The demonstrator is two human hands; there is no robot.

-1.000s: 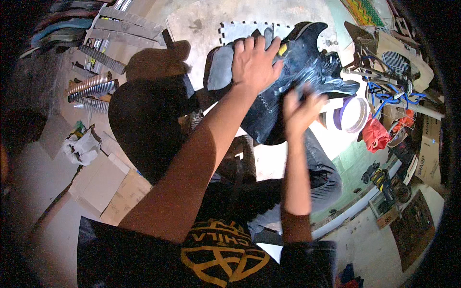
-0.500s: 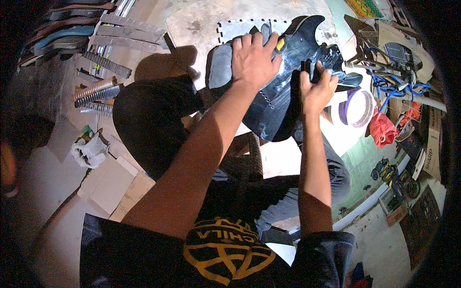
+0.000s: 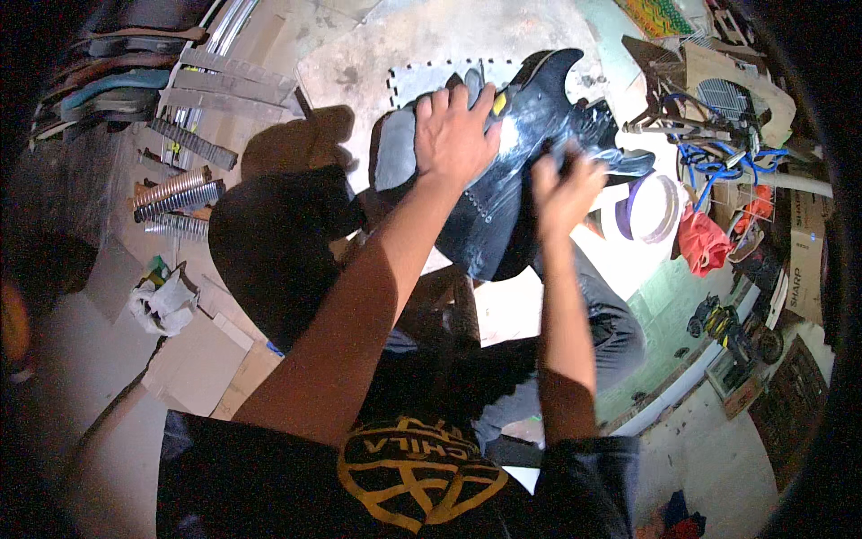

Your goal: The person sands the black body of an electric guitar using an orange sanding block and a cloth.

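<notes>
A large glossy black moulded shell [image 3: 489, 229] with a curved fin-like end lies before me, tilted, above my lap. A row of small holes runs along its side. My left hand [image 3: 453, 135] rests flat on it with the fingers stretched out. Beside that hand are a flat grey pad [image 3: 396, 151] and a small yellow patch [image 3: 499, 103] on the shell. My right hand [image 3: 567, 189] is over the shell's right side, its fingers smeared by motion. Whether it holds anything cannot be made out.
Right of the shell stands a purple-rimmed round container [image 3: 653, 208], with a red cloth or bag [image 3: 703, 241] and blue cords [image 3: 732, 157] beyond. Long curved pieces [image 3: 117, 81] are stacked at the far left. Flattened cardboard [image 3: 199, 364] and a white bag [image 3: 164, 304] lie on the left floor.
My right hand has moved quickly and its fingers are now blurred; before, they pinched a small dark piece at the shell. The left hand stays on the shell. The whole view has shifted slightly.
</notes>
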